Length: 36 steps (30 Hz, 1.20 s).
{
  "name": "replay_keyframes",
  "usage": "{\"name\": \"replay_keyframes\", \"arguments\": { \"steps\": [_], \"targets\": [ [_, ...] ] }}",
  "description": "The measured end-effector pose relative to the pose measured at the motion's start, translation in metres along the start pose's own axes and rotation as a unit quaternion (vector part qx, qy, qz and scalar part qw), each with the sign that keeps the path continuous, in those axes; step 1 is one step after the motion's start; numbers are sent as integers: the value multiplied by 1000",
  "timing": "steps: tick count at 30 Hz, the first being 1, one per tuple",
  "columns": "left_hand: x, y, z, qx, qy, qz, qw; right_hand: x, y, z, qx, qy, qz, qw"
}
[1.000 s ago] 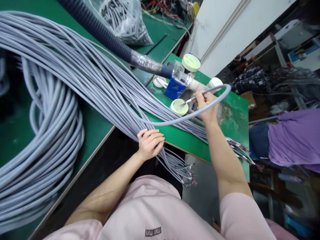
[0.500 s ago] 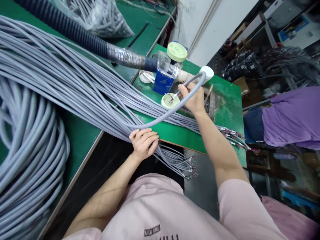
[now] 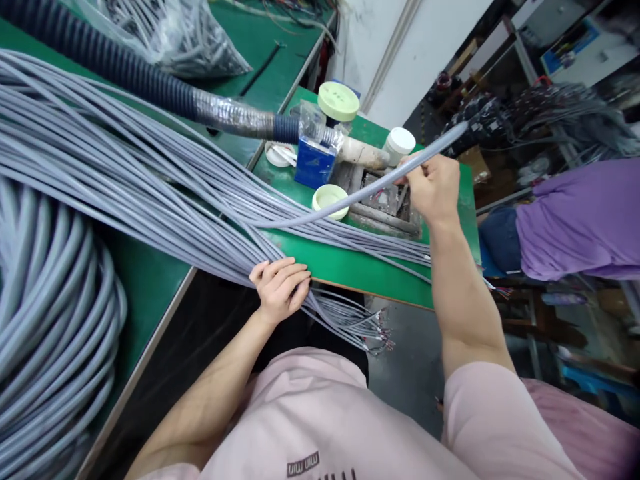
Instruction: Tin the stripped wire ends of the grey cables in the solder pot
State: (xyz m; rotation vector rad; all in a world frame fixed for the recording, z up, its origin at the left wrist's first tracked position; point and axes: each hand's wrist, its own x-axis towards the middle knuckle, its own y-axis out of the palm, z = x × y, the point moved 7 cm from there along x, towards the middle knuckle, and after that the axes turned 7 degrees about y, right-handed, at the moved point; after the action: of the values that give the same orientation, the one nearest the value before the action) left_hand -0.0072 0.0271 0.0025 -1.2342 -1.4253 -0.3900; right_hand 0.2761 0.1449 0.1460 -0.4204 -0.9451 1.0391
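My right hand [image 3: 434, 190] is closed around a single grey cable [image 3: 370, 189] whose length arches up past the hand. Small reddish wire ends show below that cable, over a sooty square metal pot [image 3: 385, 223] sunk in the green bench. Close to the table edge, my left hand [image 3: 283, 287] has its fingers wrapped round a bundle of grey cables [image 3: 220, 250]; their stripped ends [image 3: 380, 330] hang beyond it. Just left of the pot sits a pale green round dish [image 3: 325, 193], partly crossed by the held cable.
A black corrugated hose [image 3: 145, 73] ends in a pipe above the pot. Around it stand a blue box [image 3: 315, 162], a white lidded jar [image 3: 400, 141] and a green-lidded tub [image 3: 339, 100]. Thick coiled cable [image 3: 55, 333] lies left. A person in purple [image 3: 580, 220] is at right.
My right hand has moved right, carrying the cable's wire ends from the pale green dish to over the metal pot. My left hand stays on the bundle.
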Motion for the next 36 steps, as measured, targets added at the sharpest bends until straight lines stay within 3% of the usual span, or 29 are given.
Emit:
{"name": "replay_keyframes", "arguments": {
  "steps": [6,11,16,30,33,36],
  "targets": [
    [-2,2,3,2,-20,6,1000,3,-16,-37,-51,20,-37,998],
    [0,0,0,3,-6,1,1000,12,-10,-66,-72,51,-54,995],
    [-1,1,1,6,-11,2,1000,20,-2,-79,-70,61,-53,994],
    [0,2,2,-1,-8,0,1000,22,16,-86,-70,67,-46,994],
    [2,1,0,-11,-8,3,1000,17,5,-76,-74,57,-51,994],
    [6,-7,1,-65,-44,8,997,-3,-19,-50,-83,31,-61,994]
  ]
}}
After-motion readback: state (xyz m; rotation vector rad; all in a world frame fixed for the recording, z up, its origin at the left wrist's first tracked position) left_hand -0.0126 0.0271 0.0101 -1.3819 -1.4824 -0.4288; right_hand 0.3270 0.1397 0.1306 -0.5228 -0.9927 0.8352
